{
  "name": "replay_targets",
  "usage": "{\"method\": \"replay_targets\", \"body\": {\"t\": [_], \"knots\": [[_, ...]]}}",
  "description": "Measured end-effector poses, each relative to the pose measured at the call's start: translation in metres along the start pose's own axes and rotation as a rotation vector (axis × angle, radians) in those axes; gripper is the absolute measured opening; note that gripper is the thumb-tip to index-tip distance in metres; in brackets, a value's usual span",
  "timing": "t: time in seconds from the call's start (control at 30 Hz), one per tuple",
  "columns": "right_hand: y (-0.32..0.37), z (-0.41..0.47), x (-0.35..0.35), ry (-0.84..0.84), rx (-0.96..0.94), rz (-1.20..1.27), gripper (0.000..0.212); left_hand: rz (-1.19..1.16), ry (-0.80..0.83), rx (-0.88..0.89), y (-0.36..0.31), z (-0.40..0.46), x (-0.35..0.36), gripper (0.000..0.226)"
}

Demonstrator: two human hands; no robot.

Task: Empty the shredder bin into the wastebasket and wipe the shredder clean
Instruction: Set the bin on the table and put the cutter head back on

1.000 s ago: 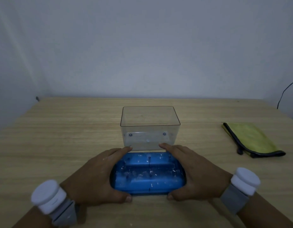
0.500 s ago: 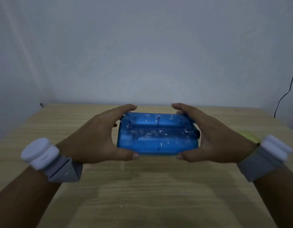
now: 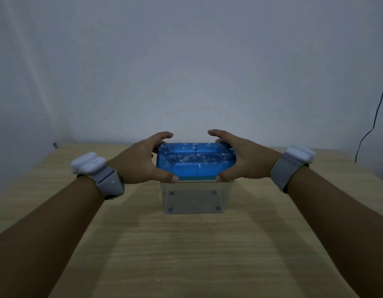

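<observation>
The blue shredder top (image 3: pixel 196 161), flecked with small paper bits, sits on the rim of the clear plastic bin (image 3: pixel 194 197) at the middle of the wooden table (image 3: pixel 186 254). My left hand (image 3: pixel 143 161) grips its left end, thumb at the near edge and fingers curled over the far edge. My right hand (image 3: pixel 243 159) holds the right end the same way. The bin looks empty through its wall; small round feet show at its bottom. No wastebasket is in view, and the cloth is out of sight behind my right arm.
A grey wall stands right behind the table. A black cable (image 3: pixel 373 123) hangs down the wall at the far right. Both wrists carry grey bands with white pods.
I lifted the blue shredder top off the table in front of the bin, carried it up and forward, and it now rests on the bin's rim. My view tilted up.
</observation>
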State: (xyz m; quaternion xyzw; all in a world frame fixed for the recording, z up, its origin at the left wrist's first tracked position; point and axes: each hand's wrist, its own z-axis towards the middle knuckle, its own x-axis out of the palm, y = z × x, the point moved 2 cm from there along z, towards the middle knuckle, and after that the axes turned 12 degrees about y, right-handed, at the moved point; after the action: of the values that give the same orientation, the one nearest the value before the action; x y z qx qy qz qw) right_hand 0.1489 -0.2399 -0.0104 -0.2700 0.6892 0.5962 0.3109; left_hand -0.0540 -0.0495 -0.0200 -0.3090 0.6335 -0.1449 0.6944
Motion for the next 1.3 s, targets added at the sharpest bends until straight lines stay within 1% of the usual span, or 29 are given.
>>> {"method": "replay_targets", "body": {"t": [0.2, 0.47, 0.73, 0.97, 1.1, 1.23, 1.3], "knots": [[-0.009, -0.001, 0.007, -0.001, 0.010, 0.012, 0.109, -0.007, 0.025, -0.019, 0.006, 0.001, 0.008, 0.125], [-0.011, -0.001, 0.008, -0.001, 0.014, 0.005, 0.109, -0.081, 0.052, -0.020, 0.010, 0.003, 0.010, 0.127], [-0.016, -0.003, 0.009, 0.018, 0.041, -0.005, 0.108, -0.053, 0.070, -0.016, 0.011, 0.008, 0.012, 0.126], [-0.020, -0.003, 0.012, 0.004, 0.033, -0.004, 0.106, -0.108, 0.066, -0.001, 0.022, 0.010, 0.017, 0.132], [-0.021, -0.005, 0.016, -0.035, 0.021, 0.008, 0.104, -0.112, 0.026, 0.013, 0.025, 0.008, 0.024, 0.128], [-0.024, -0.014, 0.026, -0.137, 0.014, 0.004, 0.103, -0.137, -0.069, 0.031, 0.029, -0.001, 0.036, 0.116], [-0.028, -0.022, 0.033, -0.206, 0.007, -0.028, 0.108, -0.151, -0.130, 0.016, 0.032, -0.010, 0.043, 0.123]]}}
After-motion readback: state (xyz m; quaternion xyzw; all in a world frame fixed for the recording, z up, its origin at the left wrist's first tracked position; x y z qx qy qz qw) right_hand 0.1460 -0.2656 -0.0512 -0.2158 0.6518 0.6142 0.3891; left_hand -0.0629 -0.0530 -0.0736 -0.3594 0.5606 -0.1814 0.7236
